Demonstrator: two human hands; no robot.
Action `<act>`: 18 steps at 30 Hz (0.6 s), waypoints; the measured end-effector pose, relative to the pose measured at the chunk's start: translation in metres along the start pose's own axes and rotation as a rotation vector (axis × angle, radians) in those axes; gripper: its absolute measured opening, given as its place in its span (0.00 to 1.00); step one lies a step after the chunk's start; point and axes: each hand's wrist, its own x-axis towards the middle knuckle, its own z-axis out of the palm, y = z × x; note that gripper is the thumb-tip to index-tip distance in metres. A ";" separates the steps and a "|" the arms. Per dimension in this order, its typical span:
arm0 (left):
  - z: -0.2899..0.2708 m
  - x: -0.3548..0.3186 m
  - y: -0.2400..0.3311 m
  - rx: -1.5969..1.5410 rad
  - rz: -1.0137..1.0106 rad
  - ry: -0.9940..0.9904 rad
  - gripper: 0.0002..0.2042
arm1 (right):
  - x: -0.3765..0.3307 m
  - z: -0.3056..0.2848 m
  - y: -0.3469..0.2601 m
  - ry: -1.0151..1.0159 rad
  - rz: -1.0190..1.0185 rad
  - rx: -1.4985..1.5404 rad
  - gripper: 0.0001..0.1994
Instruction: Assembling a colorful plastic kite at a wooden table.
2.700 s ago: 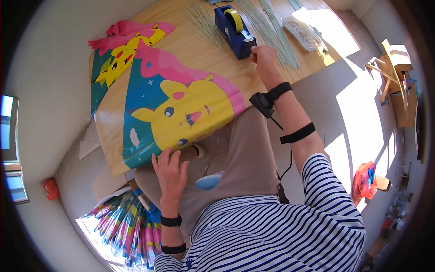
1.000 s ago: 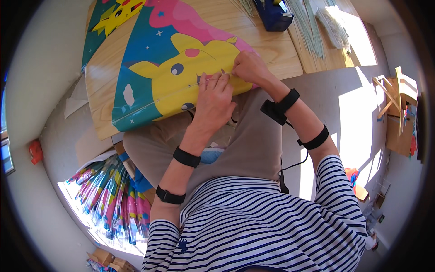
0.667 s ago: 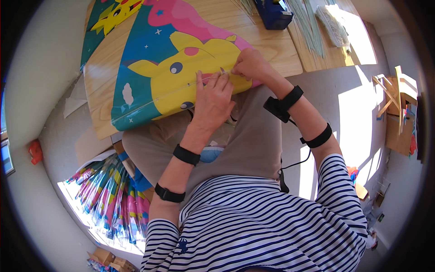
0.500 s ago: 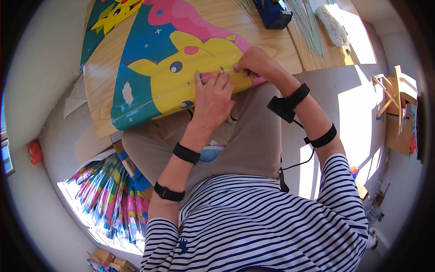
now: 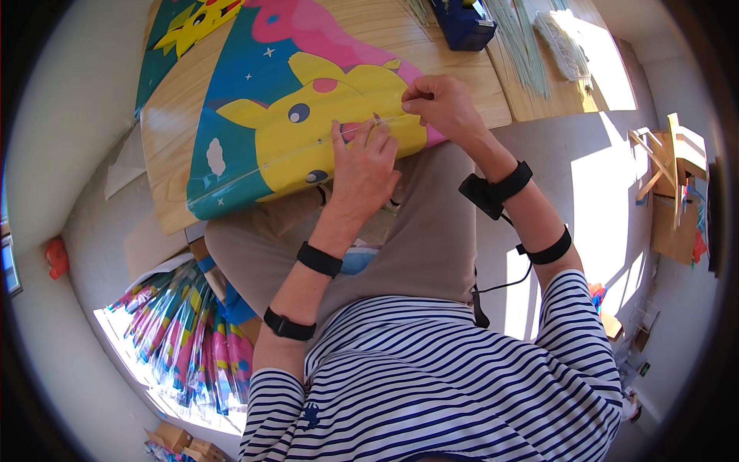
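Observation:
A colourful kite sheet [image 5: 262, 131] with a yellow cartoon animal on teal and pink lies on the wooden table [image 5: 165, 154], its near corner over my lap. A thin pale rod [image 5: 308, 146] runs across the sheet. My left hand [image 5: 363, 158] lies flat on the yellow part, fingertips pressing on the rod. My right hand [image 5: 437, 104] pinches the rod's end at the sheet's right edge, close to the left fingers.
A blue tape dispenser [image 5: 462, 19] and several thin pale rods [image 5: 523, 46] lie at the table's far side. A stack of wrapped colourful kites [image 5: 185, 323] lies on the floor to my left. A wooden rack [image 5: 677, 192] stands at the right.
My right hand came back from the tape dispenser to the sheet's right edge. My left hand moved up from my lap onto the yellow part. Over the last second both hands stayed almost still.

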 end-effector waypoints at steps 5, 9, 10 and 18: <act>0.000 0.000 0.000 -0.004 0.006 0.007 0.28 | -0.001 0.037 0.011 0.066 -0.436 -0.407 0.04; 0.001 -0.002 0.000 -0.026 0.002 0.015 0.29 | 0.004 0.043 0.020 0.015 -0.508 -0.415 0.03; 0.001 -0.002 0.000 -0.041 -0.002 0.012 0.28 | 0.005 0.042 0.021 0.002 -0.529 -0.433 0.03; -0.026 -0.027 -0.007 -0.072 -0.037 0.012 0.17 | 0.011 0.042 0.020 -0.043 -0.544 -0.563 0.04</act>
